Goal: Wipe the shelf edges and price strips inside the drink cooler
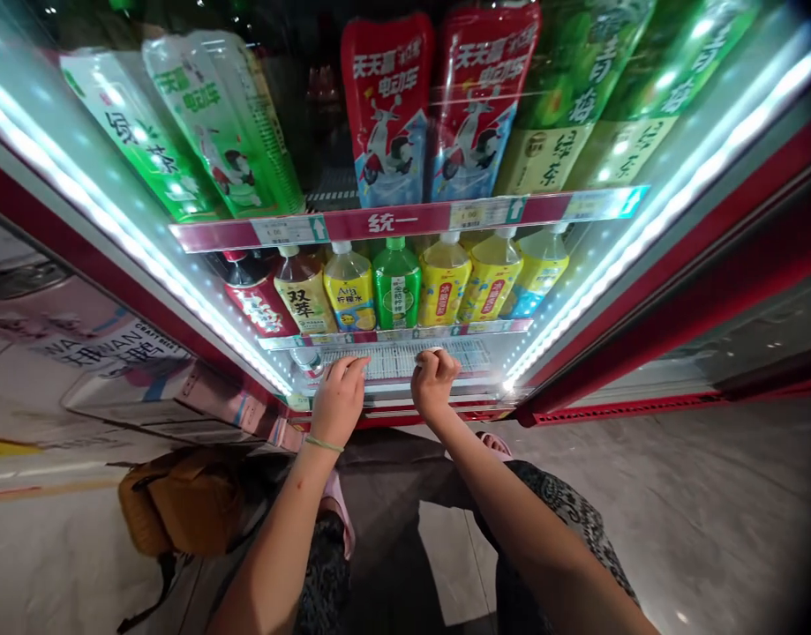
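Observation:
Both my hands are in front of the lowest wire shelf (401, 363) of a lit drinks cooler. My left hand (337, 399), with a thin band at its wrist, has its fingers bent and pressed together. My right hand (435, 381) is curled with its knuckles up, some way to the right. I cannot make out whether either hand grips a thin edge or anything else. Just above stands a row of bottles: a green bottle (397, 284) in the middle, yellow-labelled bottles (446, 280) to the right, and a red-labelled bottle (254, 300) far left.
On the upper shelf edge (405, 220), red cartons-shaped bottle sleeves (388, 115) stand between green tea bottles (564, 123). Light strips (643, 238) run down both sides. A brown backpack (180, 503) lies on the floor at left, beside stacked printed boxes (133, 388).

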Tool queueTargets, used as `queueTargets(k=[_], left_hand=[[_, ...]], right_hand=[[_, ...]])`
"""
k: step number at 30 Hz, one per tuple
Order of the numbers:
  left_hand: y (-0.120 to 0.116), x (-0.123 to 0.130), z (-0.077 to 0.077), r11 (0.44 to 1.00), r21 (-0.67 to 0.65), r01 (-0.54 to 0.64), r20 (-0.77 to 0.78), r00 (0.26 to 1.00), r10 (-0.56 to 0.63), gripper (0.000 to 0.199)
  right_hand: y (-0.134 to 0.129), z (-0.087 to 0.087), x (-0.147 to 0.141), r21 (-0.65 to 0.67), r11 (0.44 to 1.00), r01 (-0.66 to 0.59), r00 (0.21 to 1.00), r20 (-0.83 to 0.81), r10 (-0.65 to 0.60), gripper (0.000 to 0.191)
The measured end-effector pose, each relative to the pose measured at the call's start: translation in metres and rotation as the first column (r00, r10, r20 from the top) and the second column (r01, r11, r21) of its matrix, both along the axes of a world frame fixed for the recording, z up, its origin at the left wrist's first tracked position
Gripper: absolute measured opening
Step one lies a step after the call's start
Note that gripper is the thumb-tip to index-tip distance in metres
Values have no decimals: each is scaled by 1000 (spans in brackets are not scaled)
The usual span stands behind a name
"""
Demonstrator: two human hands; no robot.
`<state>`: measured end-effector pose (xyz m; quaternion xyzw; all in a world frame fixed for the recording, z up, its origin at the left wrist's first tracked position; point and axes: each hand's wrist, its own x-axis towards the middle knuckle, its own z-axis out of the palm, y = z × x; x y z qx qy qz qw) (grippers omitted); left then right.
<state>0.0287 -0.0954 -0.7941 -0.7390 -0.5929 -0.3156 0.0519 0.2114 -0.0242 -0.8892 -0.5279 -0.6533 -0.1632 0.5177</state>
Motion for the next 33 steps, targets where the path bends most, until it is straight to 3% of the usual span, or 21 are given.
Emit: queueTargets(k=[7, 11, 15, 21, 25, 27, 30, 33], left_hand=[[-10, -32, 3, 996, -8, -87, 37, 996, 87, 35], [-12, -40, 4, 995, -7, -103, 45, 994, 103, 34], [-14, -41, 5, 994, -13, -112, 52, 992, 113, 34], [-17, -35, 6, 996, -29, -85, 68, 994, 87, 34], [-13, -27, 6, 997, -41, -62, 134, 989, 67, 33], [-11, -23, 5, 998, -49, -50, 160, 985, 57, 33], [-8, -17, 4, 998, -53, -39, 189, 981, 49, 32], [-8, -15, 3, 998, -64, -28, 236, 971, 43, 32]], right_hand=[[-12, 0, -51, -27, 997, -78, 983, 163, 81, 29], [-17, 11, -62, -31, 991, -129, 950, 284, 133, 26], [-19, 30, -38, -46, 976, -212, 870, 446, 210, 25], [-20, 54, 36, -183, 951, -249, 773, 555, 309, 28], [-21, 61, 68, -240, 942, -235, 800, 503, 327, 34], [-20, 63, 72, -313, 910, -271, 798, 456, 394, 36], [-19, 65, 63, -392, 855, -339, 816, 330, 474, 39], [-20, 66, 40, -389, 849, -359, 876, 174, 450, 42]])
